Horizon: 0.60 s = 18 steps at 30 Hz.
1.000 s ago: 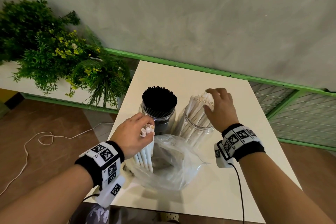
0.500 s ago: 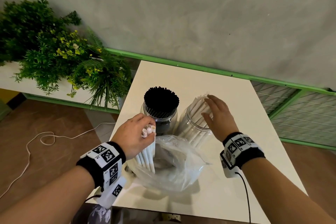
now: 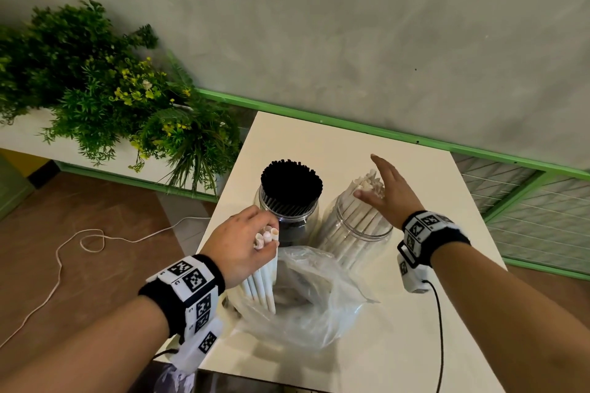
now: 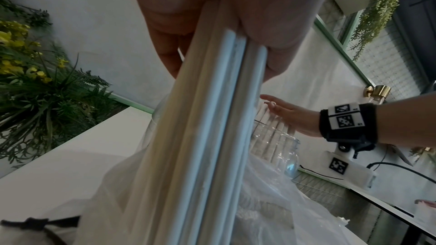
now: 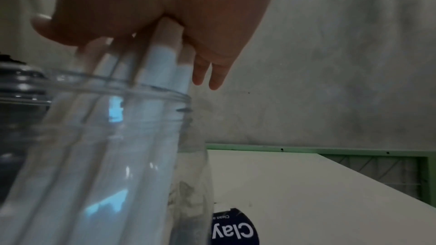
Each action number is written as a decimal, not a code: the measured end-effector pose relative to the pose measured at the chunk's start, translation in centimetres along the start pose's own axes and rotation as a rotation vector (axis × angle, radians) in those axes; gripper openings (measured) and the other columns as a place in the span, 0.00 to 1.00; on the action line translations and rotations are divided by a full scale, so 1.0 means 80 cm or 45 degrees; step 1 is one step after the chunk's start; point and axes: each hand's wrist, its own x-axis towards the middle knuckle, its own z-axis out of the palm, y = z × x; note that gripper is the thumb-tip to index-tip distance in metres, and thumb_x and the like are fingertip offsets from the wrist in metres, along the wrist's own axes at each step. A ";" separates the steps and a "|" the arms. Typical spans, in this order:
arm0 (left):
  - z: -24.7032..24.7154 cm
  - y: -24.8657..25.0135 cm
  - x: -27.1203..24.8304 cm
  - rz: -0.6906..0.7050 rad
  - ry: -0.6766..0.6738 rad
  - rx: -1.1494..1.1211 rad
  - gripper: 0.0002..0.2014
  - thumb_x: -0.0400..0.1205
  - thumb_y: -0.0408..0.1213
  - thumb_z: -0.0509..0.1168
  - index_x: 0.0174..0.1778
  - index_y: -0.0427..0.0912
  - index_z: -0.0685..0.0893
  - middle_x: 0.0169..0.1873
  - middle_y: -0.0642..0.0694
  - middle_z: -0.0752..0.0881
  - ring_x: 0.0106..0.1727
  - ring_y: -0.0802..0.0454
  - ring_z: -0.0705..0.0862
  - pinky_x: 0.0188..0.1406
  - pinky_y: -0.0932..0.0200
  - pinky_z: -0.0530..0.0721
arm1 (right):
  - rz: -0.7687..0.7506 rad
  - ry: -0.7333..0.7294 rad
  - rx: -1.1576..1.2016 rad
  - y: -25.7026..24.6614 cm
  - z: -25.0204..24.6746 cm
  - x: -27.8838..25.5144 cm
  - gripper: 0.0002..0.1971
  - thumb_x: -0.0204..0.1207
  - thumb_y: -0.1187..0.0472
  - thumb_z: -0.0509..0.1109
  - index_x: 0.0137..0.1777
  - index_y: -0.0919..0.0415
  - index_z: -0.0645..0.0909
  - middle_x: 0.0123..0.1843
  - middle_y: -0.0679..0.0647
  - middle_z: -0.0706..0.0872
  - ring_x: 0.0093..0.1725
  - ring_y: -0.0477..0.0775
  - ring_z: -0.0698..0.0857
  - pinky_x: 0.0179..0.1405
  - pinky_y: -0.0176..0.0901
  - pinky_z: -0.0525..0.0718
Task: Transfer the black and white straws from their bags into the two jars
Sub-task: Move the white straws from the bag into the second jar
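Two clear jars stand mid-table. The left jar [image 3: 289, 217] is packed with black straws [image 3: 291, 180]. The right jar [image 3: 357, 233] [image 5: 113, 156] holds white straws [image 3: 367, 188] leaning to the right. My left hand [image 3: 245, 242] grips a bundle of white straws [image 3: 263, 281] [image 4: 212, 137] upright over the clear plastic bag [image 3: 306, 303], their lower ends inside it. My right hand [image 3: 388, 188] [image 4: 286, 113] is flat with straight fingers, palm pressing against the tops of the white straws in the right jar.
The white table [image 3: 399, 338] stands against a grey wall with a green rail [image 3: 351, 128]. A planter of green foliage [image 3: 95, 99] lies left of the table. A white cable [image 3: 79, 242] lies on the brown floor. A dark-labelled item [image 5: 233, 228] sits by the right jar.
My right hand has uncurled from the white straw tops in the right jar and now lies flat against them. My left hand has kept the bundle in place over the bag.
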 end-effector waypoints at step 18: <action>-0.002 -0.002 0.006 -0.006 -0.012 0.014 0.19 0.70 0.58 0.52 0.50 0.55 0.78 0.43 0.61 0.73 0.40 0.61 0.74 0.35 0.75 0.65 | -0.195 0.368 -0.518 -0.022 0.018 0.010 0.24 0.70 0.40 0.71 0.56 0.58 0.83 0.49 0.55 0.83 0.50 0.62 0.79 0.45 0.54 0.82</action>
